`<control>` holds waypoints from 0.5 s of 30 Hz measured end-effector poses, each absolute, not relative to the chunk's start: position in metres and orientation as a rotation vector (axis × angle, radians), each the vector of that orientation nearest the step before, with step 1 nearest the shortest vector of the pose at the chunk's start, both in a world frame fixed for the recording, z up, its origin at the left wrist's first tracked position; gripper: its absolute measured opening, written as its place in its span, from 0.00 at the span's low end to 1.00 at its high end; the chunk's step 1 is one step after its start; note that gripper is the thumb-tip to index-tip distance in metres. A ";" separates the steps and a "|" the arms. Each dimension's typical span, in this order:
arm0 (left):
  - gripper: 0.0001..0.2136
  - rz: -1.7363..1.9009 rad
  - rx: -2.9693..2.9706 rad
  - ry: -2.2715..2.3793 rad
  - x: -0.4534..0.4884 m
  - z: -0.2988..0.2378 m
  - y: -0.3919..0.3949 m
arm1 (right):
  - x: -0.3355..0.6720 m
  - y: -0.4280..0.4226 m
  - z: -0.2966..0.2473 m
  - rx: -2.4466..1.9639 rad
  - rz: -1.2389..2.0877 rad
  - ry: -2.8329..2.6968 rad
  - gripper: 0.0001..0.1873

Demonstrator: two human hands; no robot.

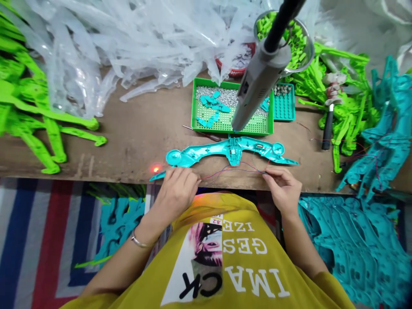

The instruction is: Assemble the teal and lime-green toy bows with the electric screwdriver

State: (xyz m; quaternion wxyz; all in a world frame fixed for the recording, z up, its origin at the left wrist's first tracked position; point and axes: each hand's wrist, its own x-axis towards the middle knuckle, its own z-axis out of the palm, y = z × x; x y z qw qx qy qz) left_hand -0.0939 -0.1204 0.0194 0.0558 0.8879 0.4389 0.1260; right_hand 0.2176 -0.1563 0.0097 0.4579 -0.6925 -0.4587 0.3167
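A teal plastic bow-shaped toy part (225,152) lies across the near edge of the wooden bench (144,128). Thin red and blue wires (231,171) run from its middle toward both hands. My left hand (177,191) is closed on the wires' left end, beside a small lit red light (156,168). My right hand (281,186) pinches the wires' right end near the part's right tip. A grey electric screwdriver (260,81) hangs above the bench, in front of the green tray.
A green tray (231,124) holds screws and small teal pieces, with a teal tray (284,105) beside it. A metal bowl (298,40) holds green bits. Clear plastic parts (128,38) pile at the back, green parts (28,107) left, teal parts (383,137) right. A hammer (330,111) lies right.
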 end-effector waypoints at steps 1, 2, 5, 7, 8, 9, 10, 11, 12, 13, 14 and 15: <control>0.07 0.442 2.670 1.292 -0.095 0.020 -0.120 | 0.216 -0.155 0.010 -1.701 0.826 -1.059 0.10; 0.06 0.506 2.641 1.261 -0.096 0.020 -0.120 | 0.215 -0.154 0.009 -1.694 0.880 -0.982 0.13; 0.03 0.649 2.536 1.259 -0.101 0.022 -0.119 | 0.212 -0.150 0.008 -1.660 0.985 -0.838 0.18; 0.03 0.657 2.450 1.302 -0.104 0.024 -0.118 | 0.212 -0.149 0.008 -1.628 0.975 -0.857 0.15; 0.03 0.640 2.414 1.316 -0.105 0.025 -0.117 | 0.213 -0.149 0.008 -1.610 0.965 -0.876 0.14; 0.04 0.620 2.386 1.323 -0.106 0.025 -0.117 | 0.213 -0.149 0.009 -1.593 0.964 -0.891 0.13; 0.04 0.598 2.365 1.327 -0.107 0.026 -0.117 | 0.213 -0.149 0.010 -1.580 0.979 -0.892 0.13; 0.05 0.577 2.351 1.327 -0.108 0.027 -0.116 | 0.214 -0.149 0.011 -1.571 1.004 -0.880 0.13; 0.06 0.560 2.338 1.328 -0.109 0.027 -0.116 | 0.215 -0.149 0.012 -1.564 1.028 -0.857 0.13; 0.07 0.546 2.322 1.325 -0.110 0.028 -0.115 | 0.215 -0.150 0.012 -1.554 1.045 -0.826 0.13; 0.07 0.537 2.303 1.313 -0.111 0.028 -0.114 | 0.216 -0.150 0.013 -1.540 1.054 -0.795 0.13; 0.08 0.527 2.283 1.291 -0.113 0.029 -0.113 | 0.218 -0.150 0.013 -1.521 1.062 -0.766 0.12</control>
